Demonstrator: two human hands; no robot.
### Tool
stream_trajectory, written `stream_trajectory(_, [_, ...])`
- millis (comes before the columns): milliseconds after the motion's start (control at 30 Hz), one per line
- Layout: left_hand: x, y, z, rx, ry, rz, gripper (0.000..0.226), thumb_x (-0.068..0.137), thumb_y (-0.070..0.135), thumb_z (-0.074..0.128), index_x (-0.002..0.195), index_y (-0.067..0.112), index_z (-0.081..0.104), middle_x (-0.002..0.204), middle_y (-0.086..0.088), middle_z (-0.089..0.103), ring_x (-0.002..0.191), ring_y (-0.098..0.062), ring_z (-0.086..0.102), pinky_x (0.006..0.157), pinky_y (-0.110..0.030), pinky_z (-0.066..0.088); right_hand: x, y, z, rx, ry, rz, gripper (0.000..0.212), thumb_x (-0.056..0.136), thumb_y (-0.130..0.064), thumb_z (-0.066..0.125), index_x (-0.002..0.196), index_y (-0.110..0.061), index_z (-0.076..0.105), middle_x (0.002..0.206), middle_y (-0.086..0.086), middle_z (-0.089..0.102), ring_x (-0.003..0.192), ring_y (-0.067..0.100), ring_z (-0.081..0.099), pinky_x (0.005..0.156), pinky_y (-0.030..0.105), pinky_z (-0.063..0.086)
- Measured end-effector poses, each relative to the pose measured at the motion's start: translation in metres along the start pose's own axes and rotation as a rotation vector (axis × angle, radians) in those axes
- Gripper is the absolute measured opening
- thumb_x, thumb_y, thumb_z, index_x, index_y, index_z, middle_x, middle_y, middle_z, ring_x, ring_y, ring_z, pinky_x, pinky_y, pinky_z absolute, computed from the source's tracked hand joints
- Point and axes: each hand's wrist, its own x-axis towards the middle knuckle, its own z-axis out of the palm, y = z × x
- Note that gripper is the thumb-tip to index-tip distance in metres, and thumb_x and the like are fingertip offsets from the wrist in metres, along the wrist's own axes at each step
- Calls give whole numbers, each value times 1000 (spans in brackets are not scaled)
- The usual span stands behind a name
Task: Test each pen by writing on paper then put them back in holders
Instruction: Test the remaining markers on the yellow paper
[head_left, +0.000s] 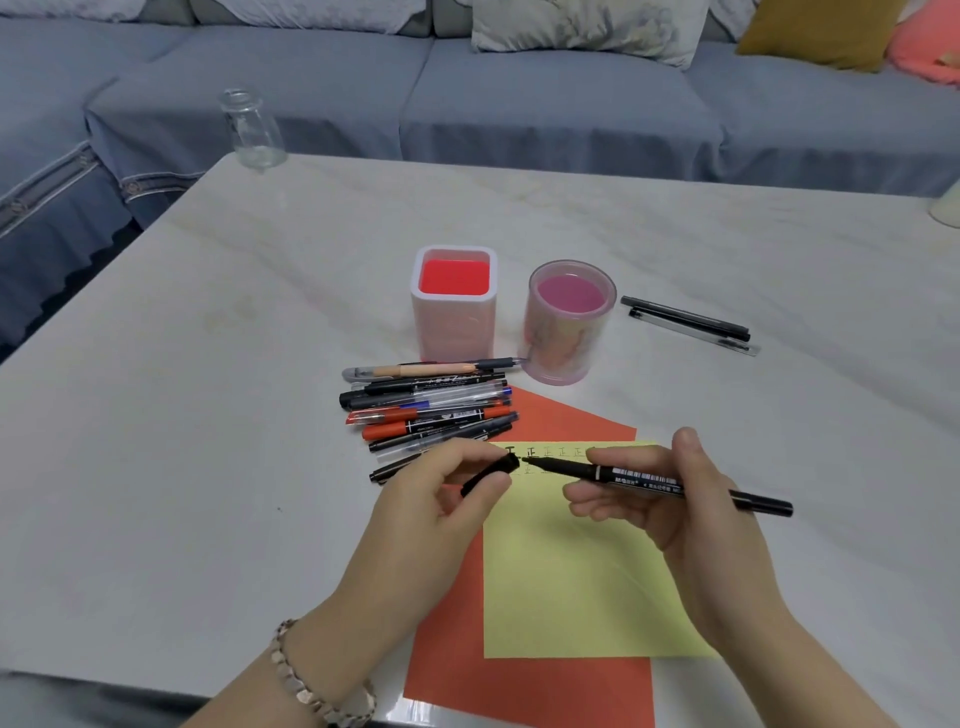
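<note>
My right hand (670, 499) grips a black marker (654, 480) lying level, its bare tip pointing left. My left hand (441, 488) pinches the marker's black cap (491, 473) just left of that tip, a small gap between them. Both hover over a yellow paper (582, 577) with a row of written characters along its top edge, lying on an orange sheet (524, 691). A pile of several pens (428, 410) lies left of the paper. Behind stand a square holder with a red bottom (453, 332) and a round pink holder (558, 358), both without pens.
Two black pens (688, 322) lie to the right of the round holder. A glass jar (252, 130) stands at the table's far left corner. A white object (948, 208) shows at the right edge. A blue sofa with cushions runs behind the pale marble table (208, 415).
</note>
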Motion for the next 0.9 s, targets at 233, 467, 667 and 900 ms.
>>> stream_trajectory(233, [0,2,5,45,-18,9,25,83,17,66,85,42,64,92,25,64,84,-5,58,74,-17,47,-3,-1,-3,-51,10,-2,71,58,-83,50,79,-21,77,72,15,73,67,27,70,62,21,53])
stream_trajectory(467, [1,6,9,247,-218,276,13,88,31,54,97,33,63,97,20,58,97,6,49,84,-6,35,-2,-8,-4,-138,52,31,39,82,-35,42,61,-5,55,46,8,56,46,11,52,50,14,44])
stream_trajectory(667, [6,27,28,191,-305,241,20,94,24,50,83,39,44,74,12,50,70,-1,45,62,-12,34,3,-11,-6,-162,172,-18,42,96,-12,40,57,-3,48,37,3,48,35,10,38,40,14,32])
stream_trajectory(900, [42,49,51,-311,-668,-310,23,91,25,56,74,13,48,45,11,41,39,-6,25,40,-17,22,16,-28,-33,-239,111,-84,33,79,-25,44,55,-4,47,36,6,51,37,10,41,42,14,34])
